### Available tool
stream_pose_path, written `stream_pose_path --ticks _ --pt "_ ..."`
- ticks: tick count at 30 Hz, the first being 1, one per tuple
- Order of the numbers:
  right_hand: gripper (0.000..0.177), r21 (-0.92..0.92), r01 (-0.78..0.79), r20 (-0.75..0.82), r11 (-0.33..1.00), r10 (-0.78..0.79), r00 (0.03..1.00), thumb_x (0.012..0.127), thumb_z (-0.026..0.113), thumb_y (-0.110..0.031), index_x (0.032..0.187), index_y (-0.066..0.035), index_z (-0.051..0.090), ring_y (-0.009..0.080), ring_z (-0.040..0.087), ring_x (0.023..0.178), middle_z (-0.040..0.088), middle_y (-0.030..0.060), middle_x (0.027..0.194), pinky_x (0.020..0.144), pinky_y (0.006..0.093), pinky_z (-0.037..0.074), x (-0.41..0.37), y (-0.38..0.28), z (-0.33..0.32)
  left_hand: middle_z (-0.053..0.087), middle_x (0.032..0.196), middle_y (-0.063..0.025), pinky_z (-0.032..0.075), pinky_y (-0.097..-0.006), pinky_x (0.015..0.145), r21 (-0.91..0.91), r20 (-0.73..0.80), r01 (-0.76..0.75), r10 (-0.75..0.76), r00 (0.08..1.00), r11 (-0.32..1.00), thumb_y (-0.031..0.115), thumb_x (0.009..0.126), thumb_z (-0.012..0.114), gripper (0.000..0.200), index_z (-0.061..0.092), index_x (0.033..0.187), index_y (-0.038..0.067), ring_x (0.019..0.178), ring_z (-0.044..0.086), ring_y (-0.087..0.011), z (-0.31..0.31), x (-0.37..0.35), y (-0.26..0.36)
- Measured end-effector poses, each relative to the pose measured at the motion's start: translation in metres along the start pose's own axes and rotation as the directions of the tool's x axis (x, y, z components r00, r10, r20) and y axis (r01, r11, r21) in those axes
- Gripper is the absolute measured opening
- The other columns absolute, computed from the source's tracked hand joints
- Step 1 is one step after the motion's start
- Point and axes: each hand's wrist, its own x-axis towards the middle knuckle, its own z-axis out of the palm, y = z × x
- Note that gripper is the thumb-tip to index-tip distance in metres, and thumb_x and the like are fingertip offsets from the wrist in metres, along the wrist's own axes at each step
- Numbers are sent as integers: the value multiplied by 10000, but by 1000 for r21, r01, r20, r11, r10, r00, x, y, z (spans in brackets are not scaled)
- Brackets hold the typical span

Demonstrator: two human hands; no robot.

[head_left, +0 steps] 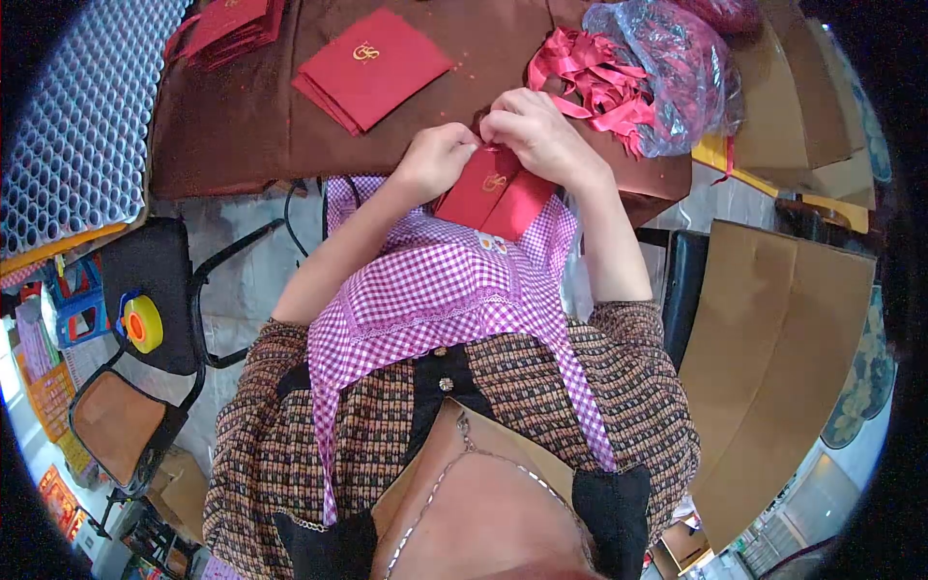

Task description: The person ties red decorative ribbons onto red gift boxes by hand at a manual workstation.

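Observation:
Both of my hands meet at the top edge of a red card-like piece (493, 184) with a gold emblem, close to the table's front edge. My left hand (440, 159) pinches at its upper left. My right hand (532, 130) has its fingers curled together at the upper right; what exactly lies between the fingertips is too small to tell. Further up on the brown-covered table (232, 126) lies a small stack of red pieces (372, 68) with the same emblem. A heap of red ribbons (594, 82) sits beyond my right hand.
More red pieces (232, 29) lie at the table's back left. Beside the ribbons is a clear plastic bag (681, 82). A tubed blue-white panel (77, 116) stands left; chairs (145, 290) and yellow tape (143, 324) are below. Cardboard (773, 367) stands right.

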Motion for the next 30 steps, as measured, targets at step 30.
stream_pose_path --ticks 30 --pt "93 71 -101 -13 992 102 995 806 584 -38 898 -43 598 248 580 852 568 84 821 732 353 454 -13 28 9 571 784 -137 444 -429 722 438 -82 -278 346 935 855 206 749 701 199 626 790 27 779 567 -321 15 -29 1"
